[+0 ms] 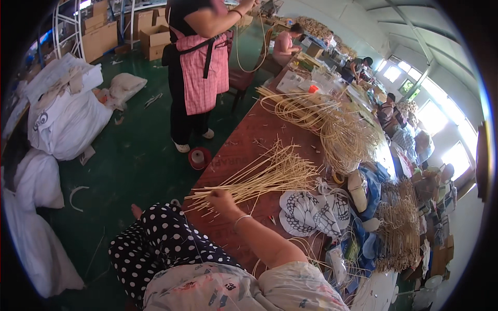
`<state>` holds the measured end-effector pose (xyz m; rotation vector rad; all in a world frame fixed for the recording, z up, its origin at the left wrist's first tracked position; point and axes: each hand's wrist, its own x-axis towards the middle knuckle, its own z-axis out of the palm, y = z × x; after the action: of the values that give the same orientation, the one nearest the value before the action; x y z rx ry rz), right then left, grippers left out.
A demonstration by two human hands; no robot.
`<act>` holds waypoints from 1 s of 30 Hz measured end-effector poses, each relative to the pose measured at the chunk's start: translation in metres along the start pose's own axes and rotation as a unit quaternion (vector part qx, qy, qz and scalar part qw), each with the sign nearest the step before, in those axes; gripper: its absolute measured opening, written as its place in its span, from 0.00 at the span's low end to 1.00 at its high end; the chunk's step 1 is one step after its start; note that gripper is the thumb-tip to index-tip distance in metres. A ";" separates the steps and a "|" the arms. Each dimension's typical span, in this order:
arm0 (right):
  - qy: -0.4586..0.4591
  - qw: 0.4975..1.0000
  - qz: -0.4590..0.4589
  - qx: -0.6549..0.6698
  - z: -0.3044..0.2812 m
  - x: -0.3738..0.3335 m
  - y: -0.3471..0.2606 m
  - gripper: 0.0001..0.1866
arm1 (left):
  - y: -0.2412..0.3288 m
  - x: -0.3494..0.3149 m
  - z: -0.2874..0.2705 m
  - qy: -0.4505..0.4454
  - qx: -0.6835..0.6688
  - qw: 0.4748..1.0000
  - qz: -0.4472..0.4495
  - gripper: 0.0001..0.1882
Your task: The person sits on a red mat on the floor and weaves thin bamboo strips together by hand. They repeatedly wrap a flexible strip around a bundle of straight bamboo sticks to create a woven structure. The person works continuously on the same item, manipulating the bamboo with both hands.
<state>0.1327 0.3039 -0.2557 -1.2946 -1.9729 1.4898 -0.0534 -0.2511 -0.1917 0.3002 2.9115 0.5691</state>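
Note:
My right hand (223,203), with a thin bracelet at its wrist, reaches over the red-brown table at its near left edge. Its fingers are curled closed at the ends of a loose spread of thin tan cane sticks (270,173); how many lie within the fingers is hidden. The sticks fan out to the right across the tabletop, crossing one another. My left hand does not show. A small patch of skin beside my polka-dot trousers (179,228) is too little to make out. Right of my hand lies white fabric with black butterfly-wing patterns (306,212).
Coiled cane hoops (332,124) pile up farther along the table (233,147). Bundled wire-like frames (398,225) stand at the right. A person in a pink checked apron (202,78) stands beyond the table corner, near a red bucket (198,157). White sacks (72,119) line the left.

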 end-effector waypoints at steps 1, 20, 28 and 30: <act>0.036 0.998 0.035 0.033 -0.013 0.008 0.020 0.09 | 0.002 0.002 0.000 -0.001 0.003 1.000 -0.004 0.15; 0.488 0.820 0.225 0.196 -0.142 0.039 0.176 0.19 | 0.067 0.024 0.005 -0.001 0.075 0.997 0.009 0.16; 0.437 0.840 0.305 0.105 -0.164 0.010 0.165 0.17 | 0.075 0.031 0.010 -0.009 0.080 0.997 0.019 0.16; 0.456 0.835 0.306 -0.027 -0.165 0.001 0.146 0.14 | 0.076 0.032 0.012 -0.010 0.077 0.997 0.020 0.16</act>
<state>0.3175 0.4034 -0.3227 -2.2374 -1.0029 0.7086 -0.0690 -0.1709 -0.1773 0.3809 2.9417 0.3458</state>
